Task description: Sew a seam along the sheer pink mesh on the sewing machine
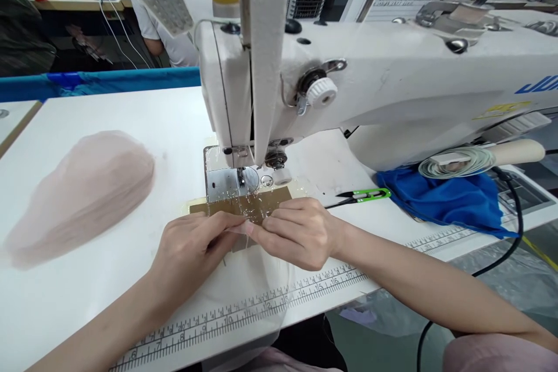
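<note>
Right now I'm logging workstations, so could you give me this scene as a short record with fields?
left hand: fingers pinching thin sheer cloth
right hand: pinching the same cloth, close beside the left
machine: white, its needle area just beyond the hands
pink cloth: heaped on the table's left side
snips: green, lying between right hand and blue cloth

The left hand and right hand meet, fingertips pinching a thin see-through fabric that drapes from the grip toward the person, over a printed ruler strip. Just beyond the grip lies a brown patch, then the metal needle plate under the sewing machine. Well left of the grip lies a sheer pink cloth; right of it, green-handled snips and, farther out, a crumpled blue cloth.
</note>
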A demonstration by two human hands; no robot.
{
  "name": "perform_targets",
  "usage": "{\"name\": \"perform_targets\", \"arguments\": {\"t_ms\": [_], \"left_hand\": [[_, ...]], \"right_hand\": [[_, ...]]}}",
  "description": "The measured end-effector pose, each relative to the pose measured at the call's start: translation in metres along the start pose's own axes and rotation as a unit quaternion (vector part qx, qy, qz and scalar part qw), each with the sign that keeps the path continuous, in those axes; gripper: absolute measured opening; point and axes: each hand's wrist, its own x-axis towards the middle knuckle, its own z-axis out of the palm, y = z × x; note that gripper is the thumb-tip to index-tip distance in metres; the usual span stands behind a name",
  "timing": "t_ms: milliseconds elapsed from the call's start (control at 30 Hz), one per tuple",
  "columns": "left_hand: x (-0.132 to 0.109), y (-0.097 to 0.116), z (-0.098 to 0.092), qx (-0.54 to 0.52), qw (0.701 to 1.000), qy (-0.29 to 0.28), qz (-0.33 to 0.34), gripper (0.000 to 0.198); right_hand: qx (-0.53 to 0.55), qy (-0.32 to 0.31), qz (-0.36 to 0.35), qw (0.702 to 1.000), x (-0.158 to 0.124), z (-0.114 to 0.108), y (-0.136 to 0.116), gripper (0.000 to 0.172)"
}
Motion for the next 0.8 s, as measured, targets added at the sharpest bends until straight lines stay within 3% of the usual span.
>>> {"name": "perform_targets", "arguments": {"t_ms": [100, 200, 267, 333, 467, 533, 700, 800], "left_hand": [[0.002, 0.002, -0.007, -0.064, 0.993, -0.061, -0.072, 0.017], [0.004, -0.001, -0.008, -0.135, 0.963, -0.159, -0.171, 0.029], [0.005, -0.005, -0.004, -0.088, 0.963, -0.174, -0.188, 0.033], [0.005, -0.008, 0.002, 0.006, 0.975, -0.152, -0.163, 0.032], [0.004, -0.009, 0.011, 0.091, 0.979, -0.127, -0.131, 0.018], [0.004, -0.009, 0.012, 0.131, 0.98, -0.106, -0.104, 0.024], [0.001, -0.004, 0.013, 0.247, 0.967, -0.008, 0.064, 0.018], [-0.003, 0.001, 0.012, 0.274, 0.951, -0.021, 0.143, 0.021]], "right_hand": [[0.108, -0.079, 0.104, 0.985, 0.001, -0.005, -0.003, 0.028], [0.269, -0.109, 0.255, 0.922, 0.004, -0.005, -0.006, 0.02], [0.324, -0.131, 0.334, 0.875, 0.006, -0.001, -0.006, 0.016], [0.307, -0.159, 0.384, 0.856, 0.008, 0.005, -0.005, 0.016], [0.201, -0.21, 0.401, 0.869, 0.008, 0.017, -0.001, 0.022], [0.153, -0.229, 0.405, 0.872, 0.007, 0.02, 0.001, 0.024], [0.109, -0.238, 0.408, 0.875, 0.007, 0.022, 0.001, 0.025], [0.11, -0.243, 0.413, 0.871, 0.008, 0.024, 0.002, 0.025]]}}
